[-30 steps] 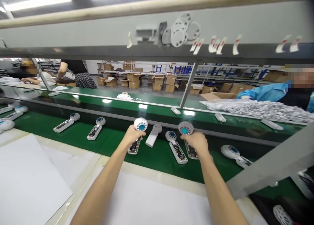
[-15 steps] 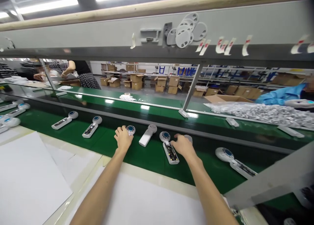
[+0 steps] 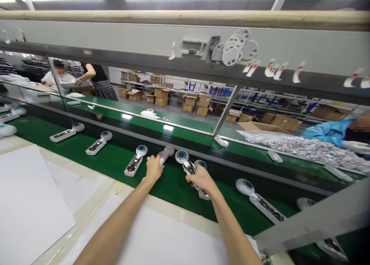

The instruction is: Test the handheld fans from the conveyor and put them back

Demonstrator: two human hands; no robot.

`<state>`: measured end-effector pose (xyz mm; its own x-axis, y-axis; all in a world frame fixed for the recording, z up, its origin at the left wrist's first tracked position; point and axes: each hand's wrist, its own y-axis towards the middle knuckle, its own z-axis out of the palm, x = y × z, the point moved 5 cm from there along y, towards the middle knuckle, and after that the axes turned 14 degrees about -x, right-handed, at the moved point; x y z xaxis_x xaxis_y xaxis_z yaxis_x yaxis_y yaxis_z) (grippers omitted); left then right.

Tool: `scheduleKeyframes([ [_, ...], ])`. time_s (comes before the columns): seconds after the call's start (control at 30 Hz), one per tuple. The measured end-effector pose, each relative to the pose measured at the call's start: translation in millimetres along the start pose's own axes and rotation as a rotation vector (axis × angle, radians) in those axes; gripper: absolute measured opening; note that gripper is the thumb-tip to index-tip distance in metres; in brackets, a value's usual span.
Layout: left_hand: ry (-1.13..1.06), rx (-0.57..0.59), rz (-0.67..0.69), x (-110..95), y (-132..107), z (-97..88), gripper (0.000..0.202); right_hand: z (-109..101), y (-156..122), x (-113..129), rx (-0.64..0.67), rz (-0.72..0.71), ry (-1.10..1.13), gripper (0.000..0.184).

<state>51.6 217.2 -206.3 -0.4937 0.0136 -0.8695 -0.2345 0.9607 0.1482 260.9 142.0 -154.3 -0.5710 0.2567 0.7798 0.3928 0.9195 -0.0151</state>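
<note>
My left hand [image 3: 154, 168] is closed around the handle of a white handheld device [image 3: 168, 151], whose round head sticks out beyond my fingers. To the right, my right hand [image 3: 200, 178] grips the handle of another round-headed device [image 3: 182, 156], with a blue ring on its head and circuitry showing in its open handle. Partly hidden behind that hand lies a further device [image 3: 204, 195]. Left of my left hand, an open-handled device [image 3: 133, 165] rests on the green conveyor belt [image 3: 115, 168].
Several similar devices lie along the belt, including one [image 3: 261, 201] at the right. White sheets [image 3: 179, 234] cover the near bench. A slanted metal post [image 3: 312, 218] stands at right. Beyond the belt are a heap of small white parts [image 3: 312, 153] and a person in blue sleeves [image 3: 326, 132].
My left hand has left a blue-ringed device and taken hold of the one to its right. My right hand has moved left onto an open-handled device. The view has shifted slightly.
</note>
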Motion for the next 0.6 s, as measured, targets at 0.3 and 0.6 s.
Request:
scheduleKeyframes([
  [0.3, -0.821, 0.371, -0.294, -77, -8, -35.2, 0.017, -56, -44, 63, 0.021, -0.036, 0.705, 0.049],
  [0.6, -1.051, 0.378, -0.089, -150, -62, -85.4, 0.046, -80, -77, 82, 0.016, -0.117, 0.882, 0.055],
])
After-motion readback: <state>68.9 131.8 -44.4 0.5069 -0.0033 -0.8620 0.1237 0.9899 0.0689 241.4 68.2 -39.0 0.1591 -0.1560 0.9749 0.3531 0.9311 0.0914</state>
